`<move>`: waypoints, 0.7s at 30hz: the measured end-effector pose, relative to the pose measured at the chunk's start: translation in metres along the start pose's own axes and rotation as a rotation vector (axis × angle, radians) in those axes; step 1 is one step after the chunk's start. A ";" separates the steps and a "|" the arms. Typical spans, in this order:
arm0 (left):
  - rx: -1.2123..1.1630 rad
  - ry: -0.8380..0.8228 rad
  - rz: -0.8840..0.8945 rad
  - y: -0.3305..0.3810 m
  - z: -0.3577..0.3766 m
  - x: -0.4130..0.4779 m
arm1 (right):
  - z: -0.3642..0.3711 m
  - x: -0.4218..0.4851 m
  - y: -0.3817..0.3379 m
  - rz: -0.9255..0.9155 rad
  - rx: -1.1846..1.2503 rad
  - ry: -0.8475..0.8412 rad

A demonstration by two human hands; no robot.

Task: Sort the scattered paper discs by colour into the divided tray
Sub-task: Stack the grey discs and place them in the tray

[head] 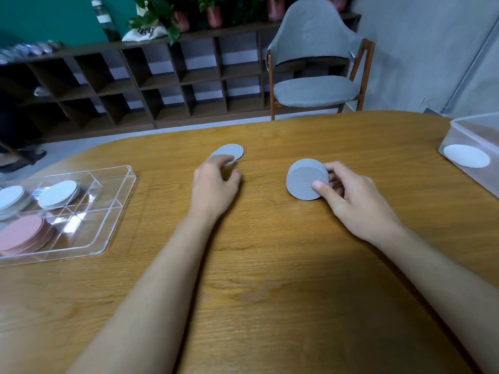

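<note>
My right hand (348, 197) grips a stack of grey discs (305, 179), tilted up from the wooden table (270, 265), thumb on its face. My left hand (214, 182) reaches with curled fingers onto the near edge of two overlapping grey discs (229, 151) lying flat at the table's middle back. The clear divided tray (118, 206) sits at the left. It holds white discs (58, 194) in a back compartment, more white discs (10, 198) at the far left, and a pile of pink discs (23, 233) in a front compartment.
A translucent plastic box (459, 130) with one white disc (466, 155) inside stands at the table's right edge. Behind the table are a grey chair (313, 90) and a dark shelf unit (151, 82).
</note>
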State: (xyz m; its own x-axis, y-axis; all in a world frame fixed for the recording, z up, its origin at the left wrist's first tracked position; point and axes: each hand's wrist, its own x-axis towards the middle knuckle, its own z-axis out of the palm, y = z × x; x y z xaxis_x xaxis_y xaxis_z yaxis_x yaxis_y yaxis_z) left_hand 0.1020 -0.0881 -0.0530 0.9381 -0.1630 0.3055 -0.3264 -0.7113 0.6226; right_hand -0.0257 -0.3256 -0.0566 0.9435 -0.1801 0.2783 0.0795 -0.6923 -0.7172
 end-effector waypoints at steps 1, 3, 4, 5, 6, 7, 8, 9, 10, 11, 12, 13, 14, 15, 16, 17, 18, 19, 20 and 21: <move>0.017 -0.014 -0.033 -0.002 0.001 0.004 | 0.000 0.000 0.000 0.001 0.003 0.001; 0.041 -0.074 -0.076 -0.003 0.004 0.010 | 0.001 0.000 0.001 -0.001 0.009 0.005; 0.054 -0.107 -0.087 -0.002 0.007 0.012 | 0.001 0.001 0.001 -0.002 0.010 0.008; 0.069 -0.126 -0.087 -0.003 0.008 0.014 | 0.001 0.001 0.002 -0.003 0.009 0.009; 0.085 -0.133 -0.076 -0.004 0.009 0.017 | 0.001 0.002 0.002 -0.004 0.008 0.009; 0.108 -0.132 -0.059 -0.006 0.009 0.021 | 0.001 0.002 0.002 -0.004 0.006 0.007; 0.138 -0.128 -0.040 -0.009 0.009 0.026 | 0.001 0.002 0.002 -0.004 0.005 0.003; 0.173 -0.134 -0.025 -0.012 0.010 0.032 | 0.001 0.002 0.003 -0.005 0.004 0.000; 0.202 -0.151 -0.020 -0.015 0.010 0.038 | 0.001 0.002 0.004 -0.006 0.003 -0.001; 0.223 -0.173 -0.024 -0.018 0.011 0.042 | 0.002 0.003 0.004 -0.010 0.003 -0.002; 0.234 -0.187 -0.031 -0.020 0.013 0.045 | 0.002 0.003 0.005 -0.017 0.004 -0.001; 0.236 -0.192 -0.028 -0.020 0.014 0.046 | 0.002 0.004 0.005 -0.022 0.006 0.001; 0.235 -0.188 -0.015 -0.020 0.015 0.046 | 0.002 0.004 0.005 -0.023 0.005 0.002; 0.233 -0.178 0.006 -0.020 0.015 0.044 | 0.002 0.004 0.005 -0.023 0.002 0.001; 0.223 -0.164 0.030 -0.019 0.014 0.042 | 0.002 0.003 0.005 -0.023 0.000 0.000; 0.210 -0.150 0.052 -0.019 0.013 0.039 | 0.001 0.003 0.005 -0.022 -0.001 -0.002; 0.193 -0.143 0.072 -0.019 0.011 0.036 | 0.001 0.003 0.005 -0.021 -0.001 -0.005; 0.184 -0.143 0.095 -0.018 0.009 0.032 | 0.001 0.003 0.005 -0.019 0.000 -0.006; 0.180 -0.146 0.118 -0.016 0.007 0.027 | 0.001 0.003 0.005 -0.018 0.000 -0.008; 0.175 -0.148 0.140 -0.014 0.005 0.022 | 0.001 0.003 0.006 -0.020 0.000 -0.010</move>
State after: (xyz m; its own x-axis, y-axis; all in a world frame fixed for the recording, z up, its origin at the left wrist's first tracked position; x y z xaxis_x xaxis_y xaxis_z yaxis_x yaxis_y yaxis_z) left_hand 0.1274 -0.0854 -0.0588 0.8960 -0.3572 0.2637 -0.4414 -0.7800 0.4435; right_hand -0.0221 -0.3295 -0.0603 0.9449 -0.1590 0.2862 0.0982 -0.6961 -0.7112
